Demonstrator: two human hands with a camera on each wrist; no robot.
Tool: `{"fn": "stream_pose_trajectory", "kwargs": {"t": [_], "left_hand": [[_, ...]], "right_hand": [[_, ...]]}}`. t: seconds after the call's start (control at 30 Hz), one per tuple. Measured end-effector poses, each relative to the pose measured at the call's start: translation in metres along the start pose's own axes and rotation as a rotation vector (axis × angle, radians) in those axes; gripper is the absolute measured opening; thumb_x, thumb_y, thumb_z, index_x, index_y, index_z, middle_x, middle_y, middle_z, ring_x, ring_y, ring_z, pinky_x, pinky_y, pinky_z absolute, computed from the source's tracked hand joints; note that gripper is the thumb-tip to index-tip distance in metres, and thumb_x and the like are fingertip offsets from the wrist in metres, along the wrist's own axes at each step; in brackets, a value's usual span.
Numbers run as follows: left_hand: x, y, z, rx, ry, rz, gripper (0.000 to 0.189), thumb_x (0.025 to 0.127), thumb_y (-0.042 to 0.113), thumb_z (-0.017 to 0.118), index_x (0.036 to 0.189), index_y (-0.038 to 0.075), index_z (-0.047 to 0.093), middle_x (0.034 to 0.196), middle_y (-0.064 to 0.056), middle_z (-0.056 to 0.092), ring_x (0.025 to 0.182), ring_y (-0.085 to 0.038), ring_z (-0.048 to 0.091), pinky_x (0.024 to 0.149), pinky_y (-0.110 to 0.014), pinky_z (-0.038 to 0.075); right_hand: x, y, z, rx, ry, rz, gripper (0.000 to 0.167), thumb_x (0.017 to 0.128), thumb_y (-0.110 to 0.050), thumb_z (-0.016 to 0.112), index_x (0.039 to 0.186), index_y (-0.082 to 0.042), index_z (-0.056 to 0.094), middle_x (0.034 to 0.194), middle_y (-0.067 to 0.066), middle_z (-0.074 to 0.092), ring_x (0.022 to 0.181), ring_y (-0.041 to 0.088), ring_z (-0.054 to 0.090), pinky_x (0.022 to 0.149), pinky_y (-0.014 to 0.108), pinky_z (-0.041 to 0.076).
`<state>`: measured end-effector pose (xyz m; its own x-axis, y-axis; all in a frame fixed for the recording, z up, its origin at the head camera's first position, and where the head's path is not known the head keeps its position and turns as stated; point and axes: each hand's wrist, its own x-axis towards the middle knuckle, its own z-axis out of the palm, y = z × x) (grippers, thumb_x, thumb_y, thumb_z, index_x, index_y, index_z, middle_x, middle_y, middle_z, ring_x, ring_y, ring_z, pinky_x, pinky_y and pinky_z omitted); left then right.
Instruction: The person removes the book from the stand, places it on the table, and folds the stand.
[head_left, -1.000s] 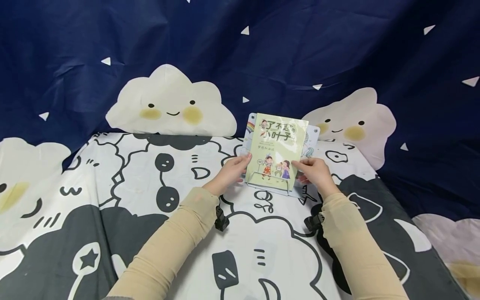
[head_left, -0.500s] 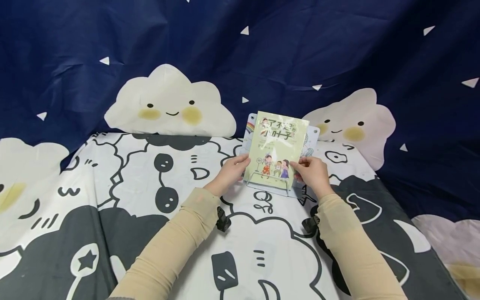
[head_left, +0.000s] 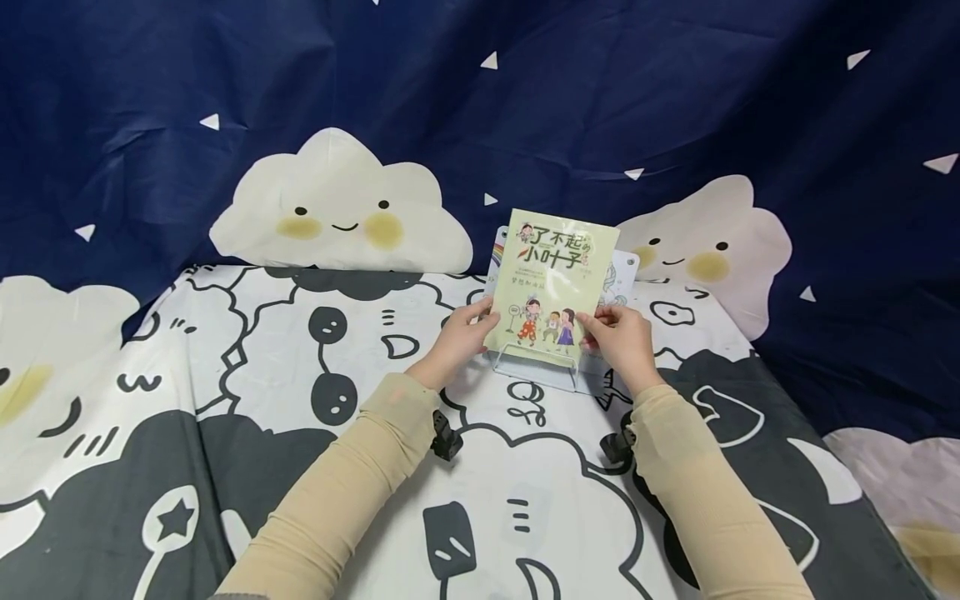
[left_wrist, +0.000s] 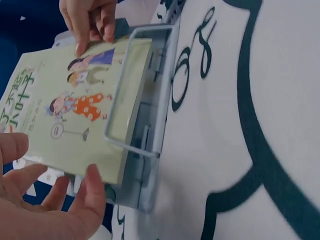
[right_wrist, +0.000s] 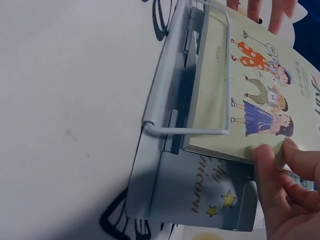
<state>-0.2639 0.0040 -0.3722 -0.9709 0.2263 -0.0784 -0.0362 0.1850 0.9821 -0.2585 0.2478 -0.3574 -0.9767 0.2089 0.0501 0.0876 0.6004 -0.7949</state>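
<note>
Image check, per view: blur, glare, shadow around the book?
Head: title on the green book legible, at most slight sheen. Left wrist: bluish cast, overall softer, the left hand's fingers lacking crisp edges. Right wrist: cool cast too, with a dark shadow over the white cloth toward the bottom.

The head view is bright, both wrist views dimmer, bluish and softer

Bare left hand [head_left: 459,340], bare right hand [head_left: 624,340] up front; running back from the grip, a creased beige fabric left sleeve [head_left: 330,487] and matching beige right sleeve [head_left: 712,492], with a boxy black left wrist camera [head_left: 446,437] and black right wrist camera [head_left: 617,447] just behind the grip!
</note>
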Motion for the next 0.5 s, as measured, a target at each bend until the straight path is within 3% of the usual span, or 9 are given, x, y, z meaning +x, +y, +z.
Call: {"fn": "stream_pose_trajectory", "kwargs": {"t": [0.1, 0.3, 0.5], "left_hand": [[-0.001, 0.003, 0.001, 0.004, 0.018, 0.006, 0.055, 0.104, 0.030, 0.051, 0.155, 0.019, 0.036, 0.153, -0.008, 0.040, 0.143, -0.025, 0.037, 0.102, -0.040, 0.051], [-0.003, 0.008, 0.002, -0.010, 0.062, 0.003, 0.054, 0.103, 0.030, 0.053, 0.154, 0.023, 0.038, 0.152, -0.008, 0.042, 0.128, -0.026, 0.054, 0.100, -0.040, 0.052], [-0.005, 0.017, 0.001, 0.008, 0.126, 0.060, 0.053, 0.101, 0.028, 0.056, 0.152, 0.022, 0.042, 0.154, -0.011, 0.039, 0.134, -0.028, 0.049, 0.104, -0.042, 0.048]], "right_hand": [[0.001, -0.003, 0.000, 0.019, 0.020, -0.020, 0.033, 0.097, -0.027, 0.065, 0.111, 0.003, 0.063, 0.096, 0.011, 0.061, 0.062, 0.003, 0.065, 0.069, 0.027, 0.061], [0.000, -0.010, -0.003, 0.039, 0.038, -0.031, 0.035, 0.097, -0.028, 0.066, 0.113, 0.003, 0.063, 0.096, 0.010, 0.060, 0.065, 0.005, 0.066, 0.072, 0.031, 0.062], [-0.002, -0.020, -0.007, 0.100, 0.056, -0.046, 0.036, 0.096, -0.028, 0.066, 0.112, 0.004, 0.063, 0.093, 0.006, 0.058, 0.060, 0.000, 0.064, 0.069, 0.026, 0.061]]}}
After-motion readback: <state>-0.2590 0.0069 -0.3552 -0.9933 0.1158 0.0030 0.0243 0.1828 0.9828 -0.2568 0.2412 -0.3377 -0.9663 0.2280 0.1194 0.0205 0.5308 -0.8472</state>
